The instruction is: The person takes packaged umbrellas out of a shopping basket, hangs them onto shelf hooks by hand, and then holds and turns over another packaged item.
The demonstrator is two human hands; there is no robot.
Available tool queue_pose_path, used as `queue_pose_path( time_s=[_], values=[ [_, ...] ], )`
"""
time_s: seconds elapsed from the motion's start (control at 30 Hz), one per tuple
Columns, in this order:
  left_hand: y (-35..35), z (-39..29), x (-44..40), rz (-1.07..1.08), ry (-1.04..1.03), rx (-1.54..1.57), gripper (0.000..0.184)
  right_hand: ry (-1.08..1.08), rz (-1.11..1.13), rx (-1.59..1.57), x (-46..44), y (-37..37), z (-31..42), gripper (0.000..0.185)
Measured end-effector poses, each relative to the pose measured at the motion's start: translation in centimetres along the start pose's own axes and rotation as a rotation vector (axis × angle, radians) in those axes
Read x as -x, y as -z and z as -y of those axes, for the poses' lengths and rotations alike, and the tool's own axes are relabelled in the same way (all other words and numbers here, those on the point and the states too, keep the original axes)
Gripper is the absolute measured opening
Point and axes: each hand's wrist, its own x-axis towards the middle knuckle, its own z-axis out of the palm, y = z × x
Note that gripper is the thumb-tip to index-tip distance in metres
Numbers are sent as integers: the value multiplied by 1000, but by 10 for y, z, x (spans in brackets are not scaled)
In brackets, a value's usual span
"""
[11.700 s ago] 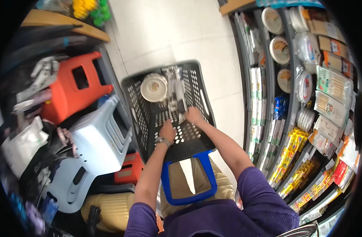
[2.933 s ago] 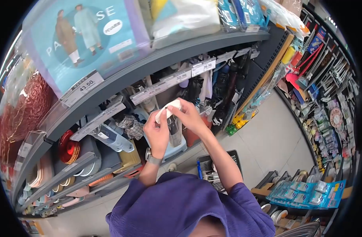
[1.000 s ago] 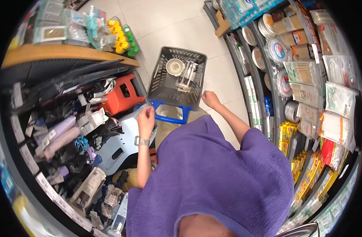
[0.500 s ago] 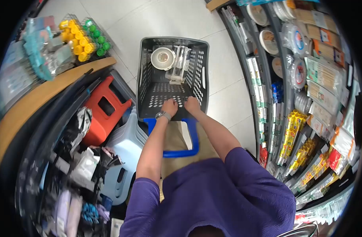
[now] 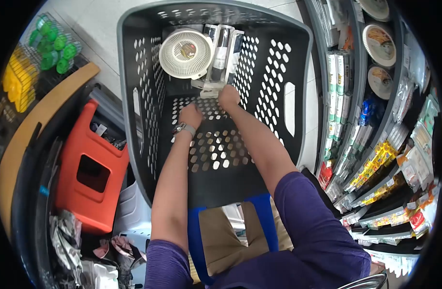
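Dark grey plastic basket (image 5: 221, 188) straight ahead of you, goods inside already: white slotted bowl (image 5: 186, 54) at eleven o'clock, clear-wrapped packets (image 5: 221, 55) just beside it at twelve, far end. Your right hand (image 5: 229, 98), fingers curled, right at packets' near end; grip or mere touch, can't tell. Your left hand (image 5: 190, 116) at eleven, curled narrow, apart from packets, palm hidden, contents can't be told. Blue handle (image 5: 265, 219) at six. Bowl and packets in, that much looks done; how much is left, can't tell.
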Motion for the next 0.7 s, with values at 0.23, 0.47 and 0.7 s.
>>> queue_pose_path(
  time_s=[0.23, 0.47, 0.7],
  values=[
    [-6, -8, 14, 8, 6, -4, 25, 59, 11, 44, 5, 8, -4, 21],
    [37, -75, 91, 4, 12, -3, 22, 215, -102, 2, 92, 102, -6, 29],
    [125, -189, 235, -212, -345, 260, 63, 329, 291, -396, 210, 239, -36, 38]
  ],
)
